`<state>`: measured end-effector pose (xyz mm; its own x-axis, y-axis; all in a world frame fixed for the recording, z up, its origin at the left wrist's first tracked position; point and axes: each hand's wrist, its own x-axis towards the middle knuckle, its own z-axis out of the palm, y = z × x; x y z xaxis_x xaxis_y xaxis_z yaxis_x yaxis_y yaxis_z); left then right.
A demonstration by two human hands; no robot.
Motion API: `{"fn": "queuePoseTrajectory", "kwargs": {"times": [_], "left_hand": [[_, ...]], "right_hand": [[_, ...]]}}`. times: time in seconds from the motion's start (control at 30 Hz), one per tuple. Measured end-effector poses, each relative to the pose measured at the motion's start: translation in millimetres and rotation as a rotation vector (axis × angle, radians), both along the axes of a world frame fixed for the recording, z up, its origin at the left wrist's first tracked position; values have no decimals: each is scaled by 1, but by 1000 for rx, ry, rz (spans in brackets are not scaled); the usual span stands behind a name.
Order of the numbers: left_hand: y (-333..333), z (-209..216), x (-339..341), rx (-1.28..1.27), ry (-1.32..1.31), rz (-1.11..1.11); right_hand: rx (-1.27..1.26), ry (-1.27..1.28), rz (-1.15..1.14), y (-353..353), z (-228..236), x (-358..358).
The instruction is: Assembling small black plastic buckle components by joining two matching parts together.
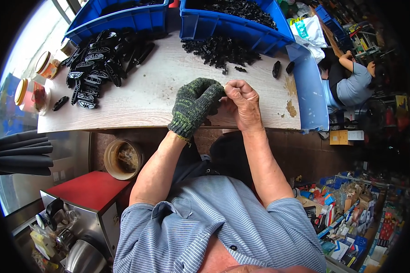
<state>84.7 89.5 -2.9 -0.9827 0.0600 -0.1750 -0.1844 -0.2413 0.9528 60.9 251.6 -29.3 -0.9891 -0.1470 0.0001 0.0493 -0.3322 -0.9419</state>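
Observation:
My left hand (193, 107), in a dark green and black knitted glove, is curled closed over the front edge of the table. Close against it, my bare right hand (246, 104) pinches with thumb and forefinger, the fingertips meeting the glove. Whatever lies between the fingers is hidden or too small to name. Beyond my hands, a heap of small black plastic pieces (218, 51) lies on the pale wooden table (155, 86). At the left is a pile of long, oval black plastic parts (95, 63), some with whitish markings. Two loose black pieces (276, 69) rest at the right.
Two blue bins (237, 34) holding black parts stand along the far side. Jars (29, 93) line the left edge. A blue panel (307, 91) borders the right end. Below are a bucket (122, 159) and a red-topped metal box (91, 191). Another person (353, 84) sits at far right.

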Motion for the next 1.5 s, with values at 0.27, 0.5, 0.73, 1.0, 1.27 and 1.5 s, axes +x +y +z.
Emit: {"fn": "queuePoseTrajectory", "kwargs": {"times": [0.27,0.5,0.73,1.0,1.27,1.5], "left_hand": [[1,-12,0,100,40,95],[1,-18,4,198,14,129],[-1,-16,1,179,73,49],[-3,-24,2,251,74,64],[2,-18,4,136,98,32],[3,-20,4,117,129,23]], "right_hand": [[185,-73,-23,-5,19,-2],[254,53,58,-7,4,-4],[195,25,12,-5,4,0],[18,-281,-457,42,21,-20],[44,-265,-721,131,19,-45],[211,-308,-435,109,23,-65]]}}
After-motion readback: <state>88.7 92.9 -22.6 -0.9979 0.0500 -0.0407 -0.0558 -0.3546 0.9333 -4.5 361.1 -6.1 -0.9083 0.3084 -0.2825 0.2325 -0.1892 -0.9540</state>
